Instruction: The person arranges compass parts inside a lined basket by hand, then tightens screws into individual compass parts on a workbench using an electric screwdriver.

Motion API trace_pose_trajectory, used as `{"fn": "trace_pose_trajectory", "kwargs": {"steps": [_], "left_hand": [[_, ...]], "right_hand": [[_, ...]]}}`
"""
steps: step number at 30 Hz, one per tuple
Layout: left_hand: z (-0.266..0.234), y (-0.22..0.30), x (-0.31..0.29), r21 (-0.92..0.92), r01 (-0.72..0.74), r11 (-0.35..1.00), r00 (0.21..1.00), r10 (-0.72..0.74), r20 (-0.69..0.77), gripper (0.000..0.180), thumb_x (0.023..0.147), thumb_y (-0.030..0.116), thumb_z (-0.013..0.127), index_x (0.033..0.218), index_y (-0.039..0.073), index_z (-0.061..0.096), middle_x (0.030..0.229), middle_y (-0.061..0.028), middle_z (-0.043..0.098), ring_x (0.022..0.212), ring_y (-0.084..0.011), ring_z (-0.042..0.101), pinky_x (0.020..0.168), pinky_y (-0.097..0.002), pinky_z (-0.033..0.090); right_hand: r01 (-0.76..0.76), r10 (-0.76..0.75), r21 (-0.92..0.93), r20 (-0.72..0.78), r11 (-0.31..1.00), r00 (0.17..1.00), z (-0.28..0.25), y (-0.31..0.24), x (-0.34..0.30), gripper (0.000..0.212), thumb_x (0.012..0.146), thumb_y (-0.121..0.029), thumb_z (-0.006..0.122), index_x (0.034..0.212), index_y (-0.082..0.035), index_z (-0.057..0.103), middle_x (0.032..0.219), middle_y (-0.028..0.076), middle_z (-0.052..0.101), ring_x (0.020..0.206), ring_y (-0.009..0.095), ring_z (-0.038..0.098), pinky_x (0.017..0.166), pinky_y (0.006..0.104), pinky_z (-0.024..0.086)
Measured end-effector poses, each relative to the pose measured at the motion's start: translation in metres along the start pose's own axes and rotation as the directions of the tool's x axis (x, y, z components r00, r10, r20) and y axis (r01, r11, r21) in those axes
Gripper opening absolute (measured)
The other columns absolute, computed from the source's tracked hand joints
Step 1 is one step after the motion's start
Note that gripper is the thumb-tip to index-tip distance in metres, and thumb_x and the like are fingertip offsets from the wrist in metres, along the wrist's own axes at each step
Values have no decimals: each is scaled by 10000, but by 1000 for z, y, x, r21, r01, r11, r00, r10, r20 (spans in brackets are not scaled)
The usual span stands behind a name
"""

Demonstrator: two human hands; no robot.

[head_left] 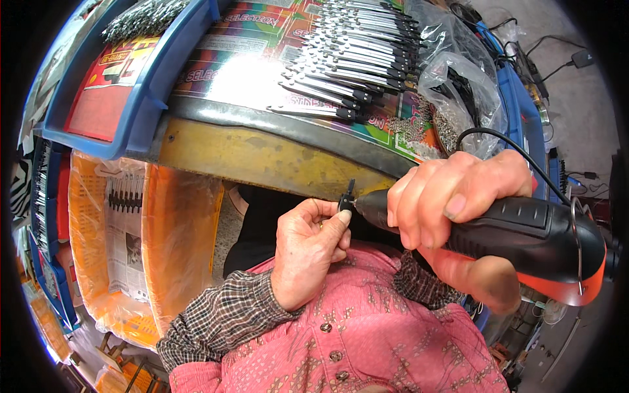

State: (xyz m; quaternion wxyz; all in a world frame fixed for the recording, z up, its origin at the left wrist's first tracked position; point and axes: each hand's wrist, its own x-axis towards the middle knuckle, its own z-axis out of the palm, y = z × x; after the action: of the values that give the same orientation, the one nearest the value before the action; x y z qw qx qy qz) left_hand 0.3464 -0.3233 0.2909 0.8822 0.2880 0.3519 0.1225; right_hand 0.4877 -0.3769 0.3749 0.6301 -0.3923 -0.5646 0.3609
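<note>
My left hand (308, 252) pinches a small black plastic piece (346, 196) between thumb and fingers, just below the table's yellow edge (262, 160). My right hand (458, 196) grips a black and orange electric screwdriver (524, 239), whose tip touches the black piece from the right. The tool's black cord (504, 141) loops up behind my right hand. On the table above lie several finished metal strips with black ends (347, 59), laid in a fanned row.
A clear plastic bag (458, 78) with small dark parts sits at the table's right. A blue tray (124, 72) stands at the left. An orange crate lined with plastic and newspaper (124, 236) is below the table on my left.
</note>
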Motion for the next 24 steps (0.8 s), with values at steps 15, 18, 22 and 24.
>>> {"fn": "trace_pose_trajectory", "kwargs": {"steps": [15,18,22,24], "left_hand": [[-1,0,0,55,-25,998,1000,25,13,130,848,71,567,898,-37,515,637,-28,529,509,-50,466,426,-169,372],[1,3,-2,87,-11,996,1000,12,-12,128,848,74,566,895,-36,518,636,-27,530,507,-51,468,425,-169,374],[-2,1,0,81,-25,996,1000,25,7,130,848,82,567,889,-33,522,636,-29,532,505,-52,470,425,-171,378],[-2,0,0,92,-26,995,1000,25,15,132,848,85,568,888,-32,523,635,-29,532,504,-53,470,424,-171,378]], "right_hand": [[105,-105,23,18,994,994,-2,9,-5,636,618,-507,743,946,-54,440,696,40,515,589,172,536,596,327,460],[128,-126,-20,84,992,988,-4,10,0,634,621,-502,744,948,-53,437,693,41,514,576,169,532,581,325,460],[112,-108,48,-83,993,991,1,14,-4,643,629,-524,724,954,-49,438,692,36,519,574,161,535,557,317,463],[175,-173,112,-22,978,985,-5,18,-2,657,628,-538,713,964,-45,438,692,32,523,580,159,541,561,313,465]]}}
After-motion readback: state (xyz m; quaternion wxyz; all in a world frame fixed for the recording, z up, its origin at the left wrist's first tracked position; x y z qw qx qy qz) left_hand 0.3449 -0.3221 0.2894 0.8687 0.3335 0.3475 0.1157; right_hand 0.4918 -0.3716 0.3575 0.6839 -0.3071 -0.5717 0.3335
